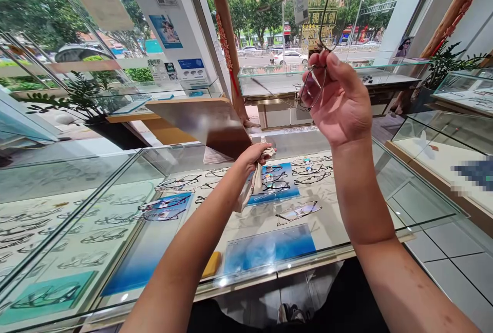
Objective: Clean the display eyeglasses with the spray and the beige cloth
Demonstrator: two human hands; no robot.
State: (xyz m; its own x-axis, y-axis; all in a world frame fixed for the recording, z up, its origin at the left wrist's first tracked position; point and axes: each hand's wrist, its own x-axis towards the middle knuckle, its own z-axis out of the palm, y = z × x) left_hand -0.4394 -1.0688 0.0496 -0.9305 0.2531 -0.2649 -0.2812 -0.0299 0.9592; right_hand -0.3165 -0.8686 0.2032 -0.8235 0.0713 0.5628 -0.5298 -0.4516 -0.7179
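Observation:
My right hand (342, 94) is raised over the glass counter, pinching a pair of eyeglasses (322, 19) near the bridge. The thin-rimmed frame is turned on its side, one lens above my fingers and the other below. Its temples stretch out to the left. My left hand (256, 156) is lower, just above the counter top, its fingers closed on a pale beige cloth (256, 181) that hangs down. A small white bottle cap (263, 139) shows just behind these fingers; whether my hand touches it is unclear.
Below both hands lies the glass display case (246, 230), with several eyeglasses (298, 212) inside. A tilted mirror or board (204, 122) stands on the counter at left. A yellow block (211, 264) lies near the front edge. Behind are another glass counter (277, 74) and windows.

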